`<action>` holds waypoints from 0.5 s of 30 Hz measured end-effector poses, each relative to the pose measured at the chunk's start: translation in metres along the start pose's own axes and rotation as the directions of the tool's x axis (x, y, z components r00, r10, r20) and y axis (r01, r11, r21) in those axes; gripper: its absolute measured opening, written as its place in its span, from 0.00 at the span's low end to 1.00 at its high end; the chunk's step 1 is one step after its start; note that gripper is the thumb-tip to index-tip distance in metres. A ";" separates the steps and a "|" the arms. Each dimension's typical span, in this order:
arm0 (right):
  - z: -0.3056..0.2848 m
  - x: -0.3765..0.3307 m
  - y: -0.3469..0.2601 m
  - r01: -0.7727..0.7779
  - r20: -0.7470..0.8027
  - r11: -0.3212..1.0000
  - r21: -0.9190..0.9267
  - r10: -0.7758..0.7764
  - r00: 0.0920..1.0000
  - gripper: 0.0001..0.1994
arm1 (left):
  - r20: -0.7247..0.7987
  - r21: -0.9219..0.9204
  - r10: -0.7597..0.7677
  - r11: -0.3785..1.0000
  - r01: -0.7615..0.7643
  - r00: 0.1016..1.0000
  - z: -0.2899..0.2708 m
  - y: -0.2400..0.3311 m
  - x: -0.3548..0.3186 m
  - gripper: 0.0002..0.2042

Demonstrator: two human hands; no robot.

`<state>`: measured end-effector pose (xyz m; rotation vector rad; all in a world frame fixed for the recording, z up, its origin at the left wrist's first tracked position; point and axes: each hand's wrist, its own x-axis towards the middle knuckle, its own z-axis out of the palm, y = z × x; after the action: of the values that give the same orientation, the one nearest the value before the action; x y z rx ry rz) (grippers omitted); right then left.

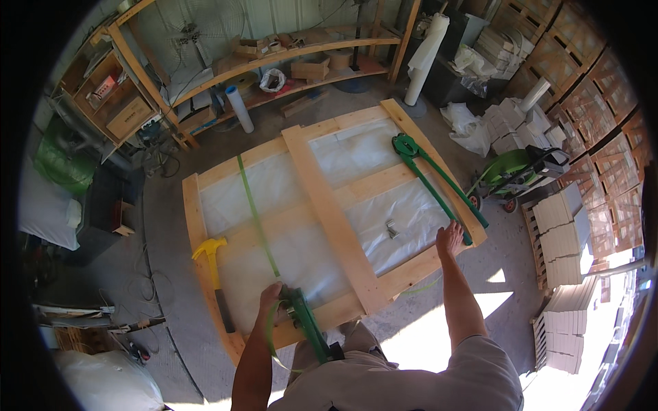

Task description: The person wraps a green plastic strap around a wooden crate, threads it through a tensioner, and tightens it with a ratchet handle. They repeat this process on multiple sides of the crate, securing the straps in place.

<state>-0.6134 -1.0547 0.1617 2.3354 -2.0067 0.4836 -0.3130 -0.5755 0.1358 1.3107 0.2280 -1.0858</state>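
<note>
A wooden crate (331,205) with clear plastic film in its openings lies in front of me. A green strap (251,205) crosses its left part down to a green strapping tensioner (310,325) at the near edge. My left hand (271,299) is closed at the tensioner's head, its fingers partly hidden. On the right side rests a long-handled green strap sealer (433,183). My right hand (449,240) is beside the sealer's near handle end, fingers stretched out. A few small metal strap seals (391,229) lie on the film. A yellow-headed claw hammer (217,277) lies along the left edge.
A wooden shelf bench (288,61) stands at the back. To the right are a strap reel cart (517,171), stacked white boards (558,226) and wooden crates (589,103). A blue-ended roll (239,109) stands behind the crate. Cables (161,161) lie on the floor at left.
</note>
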 end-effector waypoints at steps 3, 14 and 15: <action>0.003 0.016 0.033 0.122 0.016 0.976 -0.179 -0.121 0.993 0.15 | 0.047 0.087 0.032 0.996 -0.036 0.998 -0.010 0.000 0.002 0.15; 0.025 0.054 0.027 0.091 0.075 0.928 -0.362 -0.068 0.995 0.10 | -0.241 0.234 0.214 0.959 -0.157 0.947 -0.062 0.041 -0.060 0.15; 0.026 0.059 0.028 0.118 0.105 0.909 -0.400 -0.082 0.991 0.10 | -0.261 0.206 0.208 0.966 -0.157 0.943 -0.065 0.043 -0.068 0.15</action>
<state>-0.6274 -1.1221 0.1469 2.2102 -1.7908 -0.0426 -0.2889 -0.4907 0.1899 1.6190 0.2154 -0.7736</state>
